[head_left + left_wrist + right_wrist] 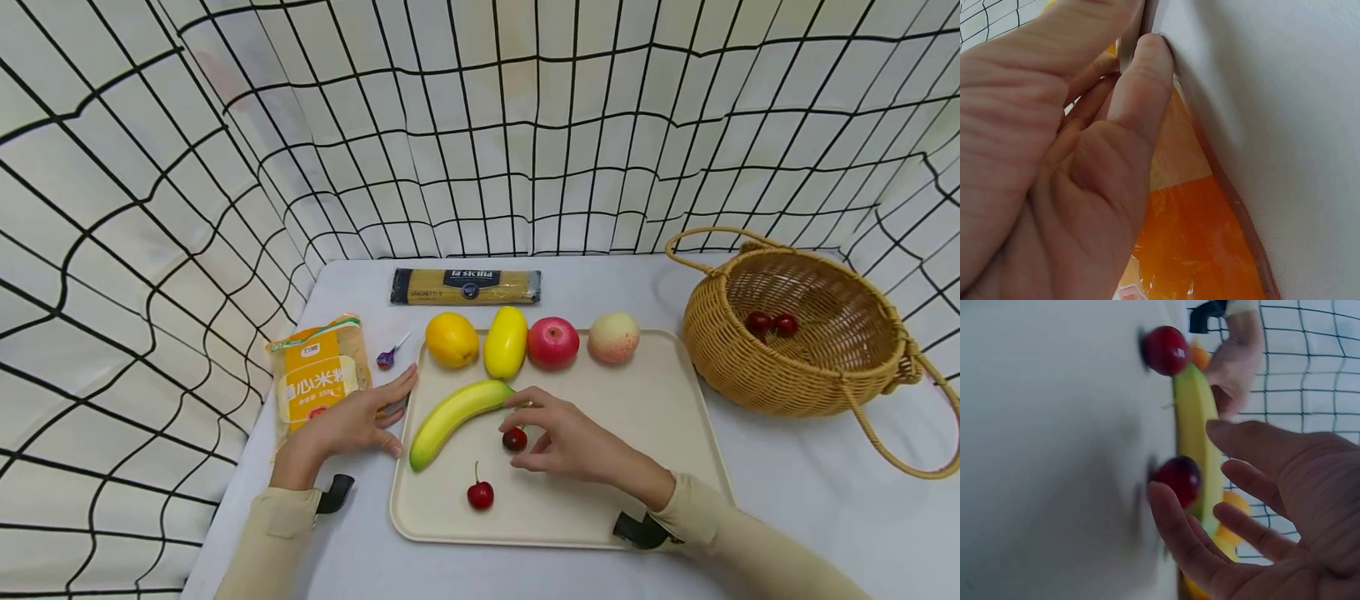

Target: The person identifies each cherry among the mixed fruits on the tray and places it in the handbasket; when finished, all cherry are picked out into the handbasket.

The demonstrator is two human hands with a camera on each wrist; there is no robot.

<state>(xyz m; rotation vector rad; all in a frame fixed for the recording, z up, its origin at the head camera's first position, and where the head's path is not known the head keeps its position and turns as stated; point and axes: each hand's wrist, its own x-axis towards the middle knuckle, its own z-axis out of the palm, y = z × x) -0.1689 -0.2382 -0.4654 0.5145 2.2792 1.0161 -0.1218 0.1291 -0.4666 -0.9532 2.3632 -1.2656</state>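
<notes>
My right hand is over the beige tray, thumb and fingers spread apart around a dark red cherry. In the right wrist view one fingertip overlaps that cherry; whether it touches cannot be told. A second cherry, stem upward, lies on the tray nearer the front. Just behind the fingers lies a yellow banana with a green tip. At the tray's left edge rests my left hand, fingers extended and holding nothing. Beneath its wrist side is an orange food bag, partly covered.
A lemon, a long yellow fruit, a red apple and a peach line the tray's back. Behind lies a spaghetti pack. A lollipop sits left. The wicker basket at right contains cherries.
</notes>
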